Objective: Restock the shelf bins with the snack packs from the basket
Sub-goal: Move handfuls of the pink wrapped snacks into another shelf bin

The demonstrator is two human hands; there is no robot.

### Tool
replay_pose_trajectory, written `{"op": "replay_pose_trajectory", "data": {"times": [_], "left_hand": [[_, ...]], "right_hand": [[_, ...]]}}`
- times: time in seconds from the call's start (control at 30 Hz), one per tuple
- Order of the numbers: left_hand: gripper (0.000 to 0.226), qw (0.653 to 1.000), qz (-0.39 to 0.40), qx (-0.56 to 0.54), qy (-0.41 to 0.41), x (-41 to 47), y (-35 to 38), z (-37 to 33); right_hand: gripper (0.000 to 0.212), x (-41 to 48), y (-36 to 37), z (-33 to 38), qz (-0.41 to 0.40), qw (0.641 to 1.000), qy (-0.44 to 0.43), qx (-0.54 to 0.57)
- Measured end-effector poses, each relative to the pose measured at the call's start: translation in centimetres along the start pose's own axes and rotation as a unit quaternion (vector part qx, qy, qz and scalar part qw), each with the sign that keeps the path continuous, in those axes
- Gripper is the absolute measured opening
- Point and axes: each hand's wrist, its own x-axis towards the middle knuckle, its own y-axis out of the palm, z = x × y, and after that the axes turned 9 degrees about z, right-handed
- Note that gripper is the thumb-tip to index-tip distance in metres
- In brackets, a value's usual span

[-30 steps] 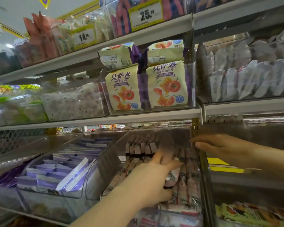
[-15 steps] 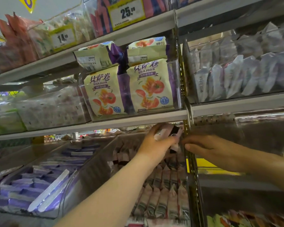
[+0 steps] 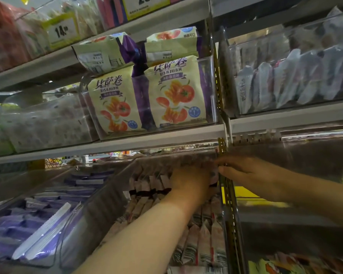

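Overhead shelf (image 3: pixel 147 144) leaves a low gap above the snack packs (image 3: pixel 204 244).

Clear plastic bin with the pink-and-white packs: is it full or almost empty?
Almost full: pink-and-white snack packs stand in tight rows across the clear plastic bin, as far back as the left hand.

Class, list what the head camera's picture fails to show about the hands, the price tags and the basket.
Head view:
Left hand: fingers hidden behind its own back; grip unknown.
Right hand: fingertips blurred at the shelf upright.
Top price tag: cut by the upper edge.
Basket: outside the frame.
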Motion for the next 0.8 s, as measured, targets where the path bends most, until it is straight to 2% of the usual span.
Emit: {"op": "replay_pose_trajectory", "data": {"times": [0.07,0.17,0.2,0.3,0.4,0.47,0.53,0.67,0.73,0.8], "left_hand": [[0.071,0.994,0.047,-0.078,0.051,0.2,-0.5,1.1],[0.066,0.969,0.002,-0.216,0.123,-0.6,-0.5,3.2],[0.064,0.967,-0.017,-0.219,0.131,-1.1,-0.2,3.5],[0.065,0.983,-0.039,-0.112,0.138,-1.7,1.0,3.5],[0.062,0.994,-0.052,0.003,0.096,-1.1,1.0,2.6],[0.058,0.996,-0.066,0.032,0.06,-0.5,0.8,1.7],[0.057,0.997,-0.059,0.029,0.033,-0.1,0.7,1.1],[0.072,0.997,0.039,-0.04,0.048,-0.7,-0.3,1.9],[0.072,0.994,0.031,-0.078,0.066,-1.9,-1.2,2.3],[0.064,0.994,0.021,-0.092,0.048,-3.5,-2.4,2.6]], "right_hand": [[0.036,0.2,0.0,-0.3,0.006,1.0,-0.006,-0.001],[0.034,0.3,0.2,-0.6,0.001,1.0,-0.011,0.002],[0.036,0.4,0.3,-0.7,-0.004,1.0,-0.009,-0.005],[0.04,0.7,0.8,-0.7,-0.02,0.999,-0.01,-0.027],[0.038,0.8,0.9,-0.8,-0.024,0.999,-0.013,-0.03],[0.036,0.8,0.9,-0.7,-0.03,0.999,-0.021,-0.022],[0.035,0.8,0.9,-0.7,-0.033,0.999,-0.027,-0.014],[0.038,0.7,0.8,-0.7,-0.009,1.0,-0.018,-0.011],[0.036,0.8,0.5,-0.1,-0.006,1.0,-0.018,0.001],[0.031,0.8,0.2,0.9,-0.014,1.0,-0.005,0.013]]}}
